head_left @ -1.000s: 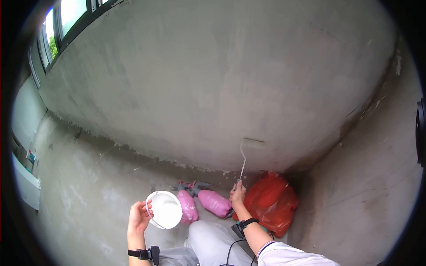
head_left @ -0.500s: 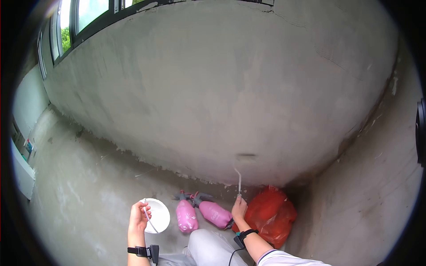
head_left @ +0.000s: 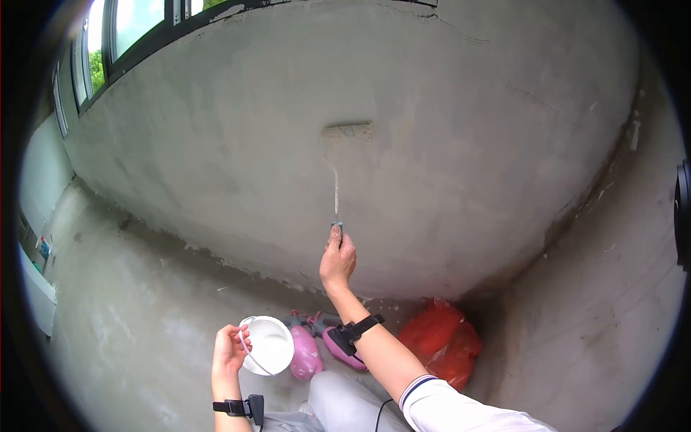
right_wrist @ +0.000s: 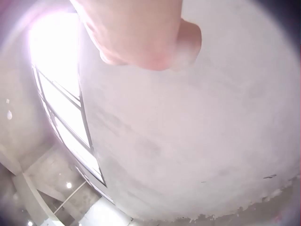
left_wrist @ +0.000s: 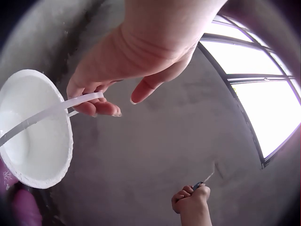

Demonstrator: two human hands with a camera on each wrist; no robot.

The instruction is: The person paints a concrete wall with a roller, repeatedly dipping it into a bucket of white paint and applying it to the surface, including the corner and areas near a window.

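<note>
My right hand grips the handle of a paint roller, its thumb lying along the handle toward the wire frame. The roller's sleeve lies against the grey plaster wall, about mid-height in the head view. Low on the left, my left hand holds a white bucket by its handle. In the left wrist view the bucket handle runs over the curled fingers, with the thumb apart from them. The bucket hangs tilted, its white inside showing. The right wrist view shows that hand blurred, with the roller hidden.
Two pink spray bottles lie on the floor beside the bucket, partly behind the right forearm. A red plastic bag sits at the foot of the wall, near the right-hand corner. Windows are at upper left.
The right hand has carried the roller down slightly, then well up the wall and to the left. The bucket has swung left and back right while the left hand keeps its handle.
</note>
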